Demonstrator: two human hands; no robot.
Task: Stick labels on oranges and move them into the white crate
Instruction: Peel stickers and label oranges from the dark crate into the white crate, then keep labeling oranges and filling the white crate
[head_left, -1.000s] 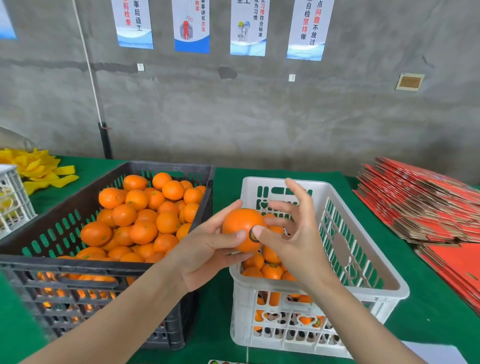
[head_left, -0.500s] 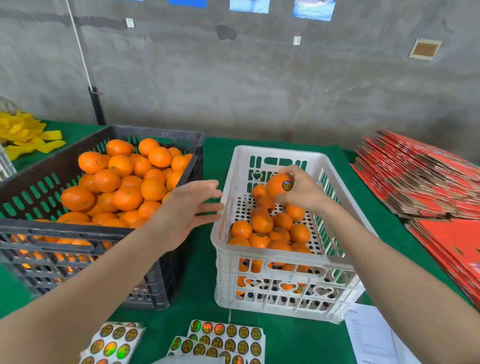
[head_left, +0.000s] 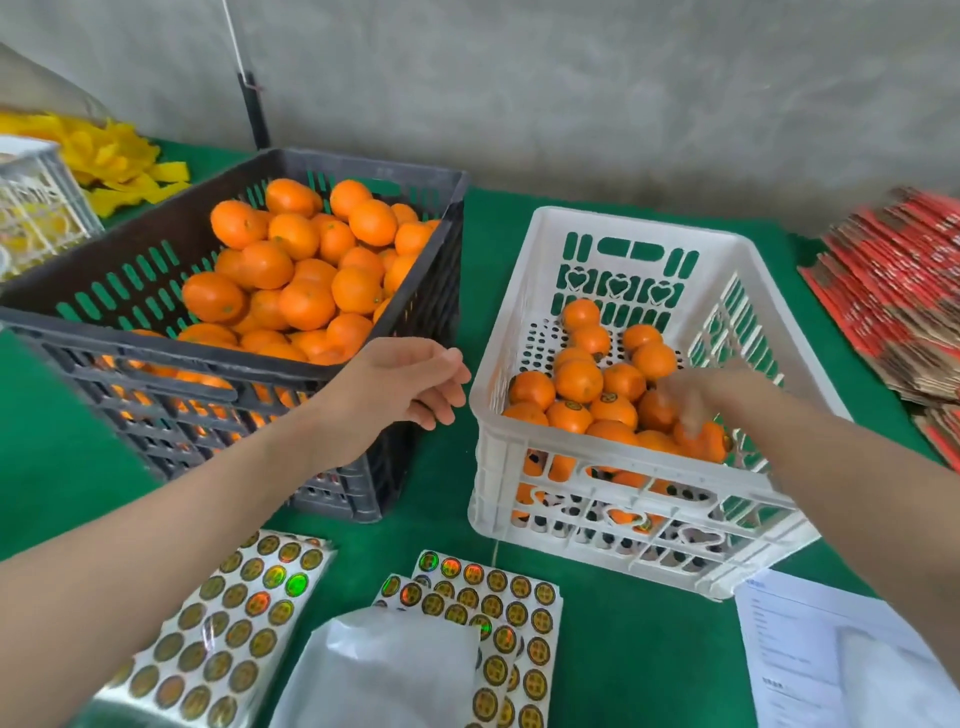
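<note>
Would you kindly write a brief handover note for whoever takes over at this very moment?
The left hand is free, fingers loosely curled, between the two crates.
The right hand is inside the white crate, over an orange near the front right corner; it is blurred, so its grip cannot be told.
Done: labelled oranges lie in the white crate.
Left: the black crate holds many unlabelled oranges; the label sheets lie on the green table in front.
</note>
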